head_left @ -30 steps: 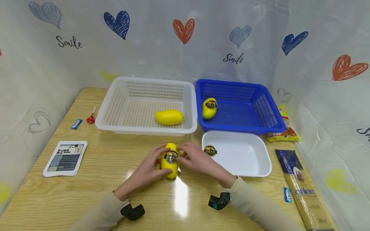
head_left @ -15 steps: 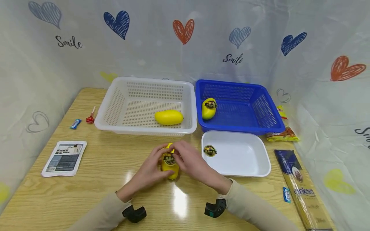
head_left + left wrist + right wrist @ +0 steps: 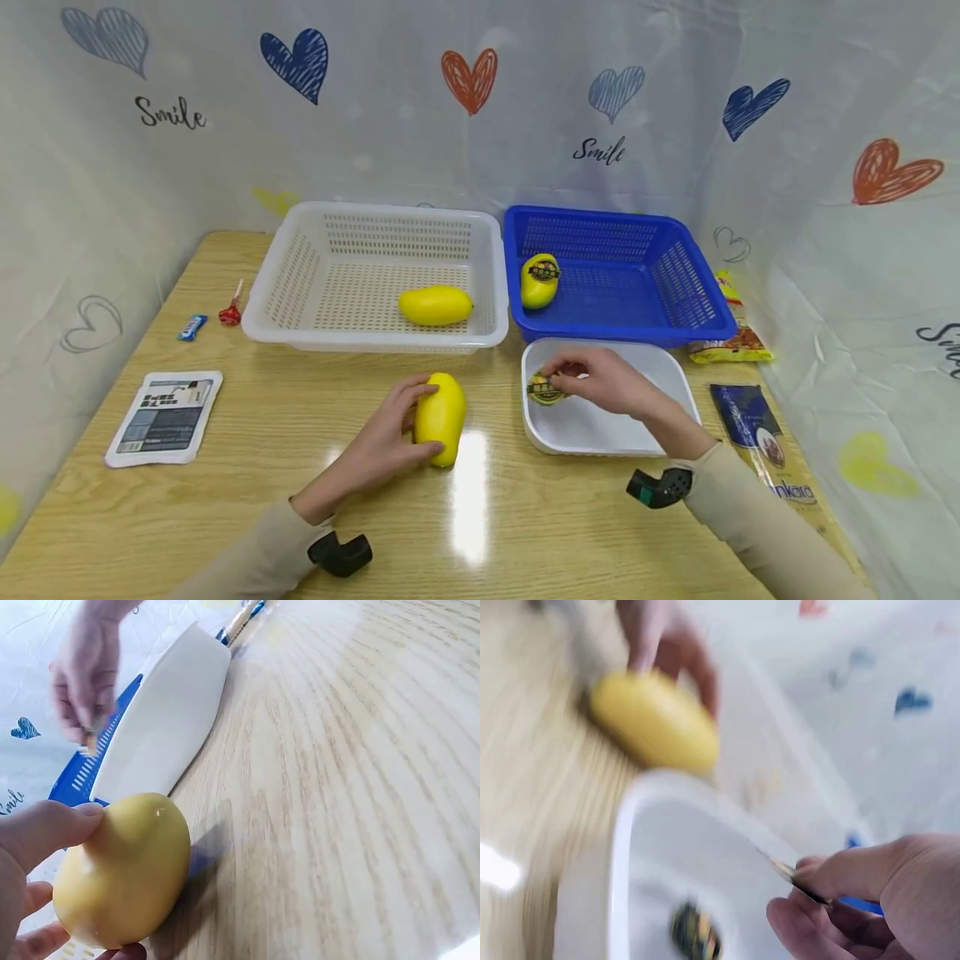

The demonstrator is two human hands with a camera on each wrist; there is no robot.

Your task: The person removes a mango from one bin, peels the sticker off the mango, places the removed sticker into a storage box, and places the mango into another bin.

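at the near centre of the pale wood-grain table, a smooth, oblong yellow mango lies lengthwise, pointing away from the person. its upper skin is plain, even yellow; the left wrist view shows a rounded end with a small bright glint, duller shading below and a shadow on the wood beside it. the left hand curves round its left side, thumb at the near end, fingers toward the far end, and holds it. the right hand is over the white, round-cornered plastic tray, thumb and fingers pinched together on a thin dark sticker with a gold edge; its printed face is not readable in the right wrist view. a round black-and-gold sticker, blurred, sits inside the tray. behind, the white slotted plastic basket contains a second yellow mango; the blue slotted plastic basket contains a stickered yellow-green mango.
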